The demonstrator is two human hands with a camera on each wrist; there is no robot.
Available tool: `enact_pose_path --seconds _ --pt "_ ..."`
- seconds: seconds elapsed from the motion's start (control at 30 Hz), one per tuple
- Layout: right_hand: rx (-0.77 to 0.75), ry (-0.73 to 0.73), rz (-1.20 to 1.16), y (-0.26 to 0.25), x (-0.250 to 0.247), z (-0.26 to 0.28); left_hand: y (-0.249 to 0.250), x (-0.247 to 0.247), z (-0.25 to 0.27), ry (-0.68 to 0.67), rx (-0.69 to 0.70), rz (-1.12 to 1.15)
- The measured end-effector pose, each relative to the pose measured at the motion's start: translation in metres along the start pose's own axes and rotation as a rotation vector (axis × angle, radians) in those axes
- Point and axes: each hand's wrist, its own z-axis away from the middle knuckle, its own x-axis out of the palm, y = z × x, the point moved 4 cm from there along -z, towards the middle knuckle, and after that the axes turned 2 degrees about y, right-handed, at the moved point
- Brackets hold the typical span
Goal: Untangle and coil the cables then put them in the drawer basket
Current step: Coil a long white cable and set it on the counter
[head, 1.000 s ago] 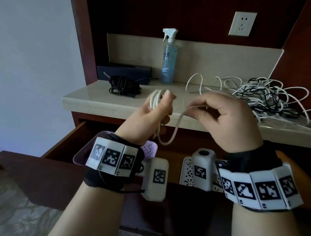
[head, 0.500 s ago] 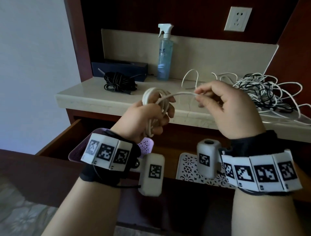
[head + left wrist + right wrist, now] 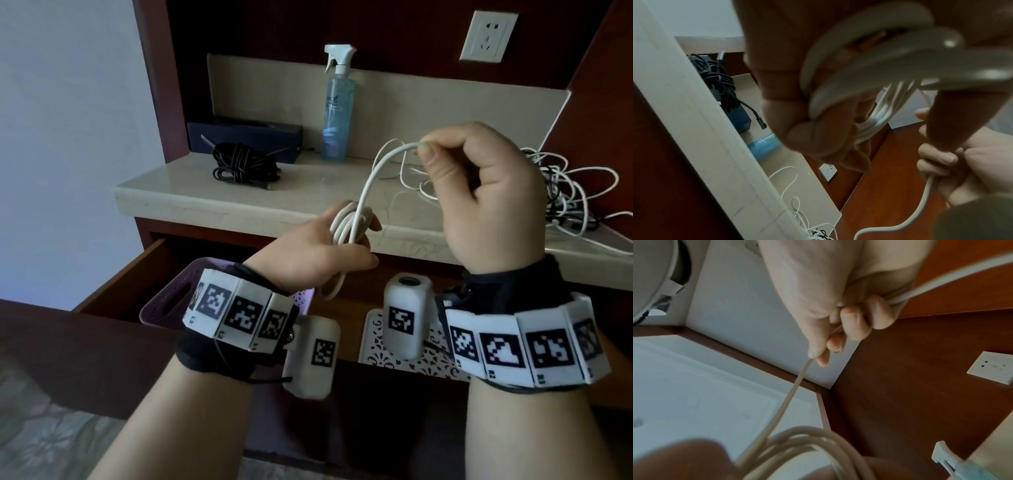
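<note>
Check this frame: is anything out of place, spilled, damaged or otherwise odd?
Nothing looks spilled or damaged. The only mess is the tangle of white and black cables on the right of the counter, which is still unsorted. The spray bottle stands upright, and the black cable bundle lies coiled.

1. We see a clear blue plastic spray bottle with a white trigger head [image 3: 337, 113] standing upright at the back of the pale marble countertop [image 3: 191, 192].
2. We see a dark navy rectangular box [image 3: 245, 132] lying against the beige backsplash panel [image 3: 445, 106], left of the bottle.
3. We see a white wall socket plate [image 3: 488, 36] set in the dark red-brown wooden panel [image 3: 274, 24] above.
4. We see a pale grey wall [image 3: 68, 120] to the left.
</note>
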Motion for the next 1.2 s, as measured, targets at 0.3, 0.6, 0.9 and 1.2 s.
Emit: enact_pose_path --seconds 0.3,0.6,0.9,1.2 --pt "0.090 -0.119 0.093 0.011 0.012 -0.001 -0.003 -0.001 -0.006 -0.014 0.053 0.552" --pt "0.050 -0.224 0.158 0.004 0.025 0.005 0.007 -0.011 -0.011 0.128 0.134 0.750" --pt "0.084 -0.319 0.137 -0.003 0.033 0.014 0.011 -0.011 -0.006 0.103 0.205 0.830" --pt "0.209 -0.349 0.158 0.005 0.026 0.023 0.014 -0.013 -0.004 0.065 0.281 0.908"
